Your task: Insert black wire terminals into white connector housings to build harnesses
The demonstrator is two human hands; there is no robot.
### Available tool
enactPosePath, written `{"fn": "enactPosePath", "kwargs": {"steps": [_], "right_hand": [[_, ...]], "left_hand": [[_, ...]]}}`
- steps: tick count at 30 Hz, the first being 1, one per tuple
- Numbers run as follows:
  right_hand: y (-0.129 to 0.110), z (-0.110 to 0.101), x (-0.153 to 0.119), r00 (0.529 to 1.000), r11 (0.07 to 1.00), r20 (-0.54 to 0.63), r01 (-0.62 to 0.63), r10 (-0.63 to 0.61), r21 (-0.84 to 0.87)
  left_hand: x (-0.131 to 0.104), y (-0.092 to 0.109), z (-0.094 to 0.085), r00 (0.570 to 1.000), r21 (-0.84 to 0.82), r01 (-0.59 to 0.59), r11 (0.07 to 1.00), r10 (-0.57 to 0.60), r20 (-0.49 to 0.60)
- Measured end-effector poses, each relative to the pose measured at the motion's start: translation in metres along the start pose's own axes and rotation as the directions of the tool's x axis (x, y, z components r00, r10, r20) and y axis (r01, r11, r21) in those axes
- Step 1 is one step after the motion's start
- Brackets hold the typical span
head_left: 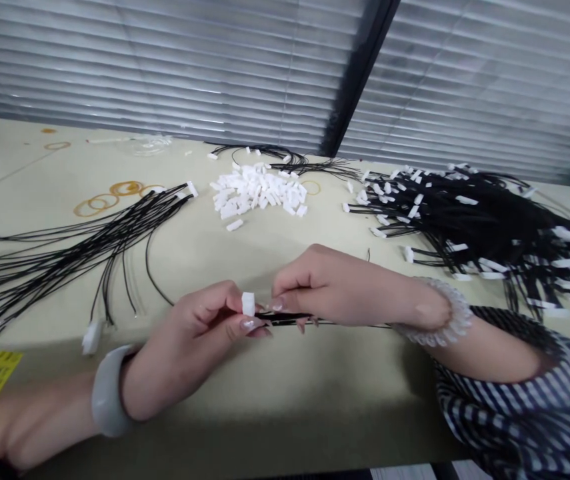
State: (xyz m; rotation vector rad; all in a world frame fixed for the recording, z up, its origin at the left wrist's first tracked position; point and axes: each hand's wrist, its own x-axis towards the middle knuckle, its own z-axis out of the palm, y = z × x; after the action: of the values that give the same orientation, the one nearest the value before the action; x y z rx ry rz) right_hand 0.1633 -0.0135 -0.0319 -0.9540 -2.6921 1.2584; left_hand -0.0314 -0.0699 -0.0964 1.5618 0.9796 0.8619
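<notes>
Between the thumb and fingers of my left hand [199,337] is a small white plastic connector [248,304], standing up above the fingertips. My right hand [327,283] is closed on thin black wires [285,319] just to the right of it. These wires run from the left fingertips under the right hand and come out beyond it. The hands are close together above the table. Whether the wire ends sit inside the connector is hidden by the fingers. Another white connector [92,338], with black wires, lies left of my left wrist.
A heap of loose white connectors [259,190] lies mid-table. At right is a big pile of black wires with white connectors [489,213]; at left, a wire bundle [89,247]. Rubber bands [127,189] lie behind it. Window blinds [165,67] border the table's back.
</notes>
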Motion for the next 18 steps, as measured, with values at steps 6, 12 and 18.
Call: {"fn": "enactPosePath", "kwargs": {"steps": [6, 12, 18], "right_hand": [[-0.004, 0.005, -0.006, 0.936, 0.657, -0.142, 0.113, -0.322, -0.746], [-0.002, -0.023, -0.019, 0.684, 0.641, -0.672, -0.386, -0.283, -0.663], [-0.012, -0.052, -0.036, 0.358, 0.977, -0.933, 0.180, 0.042, 0.113]], "left_hand": [[0.003, -0.001, 0.000, 0.993, -0.263, 0.114, 0.958, -0.109, 0.036], [0.006, -0.002, 0.001, 0.977, -0.514, 0.184, 0.838, -0.215, -0.001], [0.006, -0.001, 0.000, 0.976, -0.564, 0.202, 0.800, -0.211, 0.050]]}}
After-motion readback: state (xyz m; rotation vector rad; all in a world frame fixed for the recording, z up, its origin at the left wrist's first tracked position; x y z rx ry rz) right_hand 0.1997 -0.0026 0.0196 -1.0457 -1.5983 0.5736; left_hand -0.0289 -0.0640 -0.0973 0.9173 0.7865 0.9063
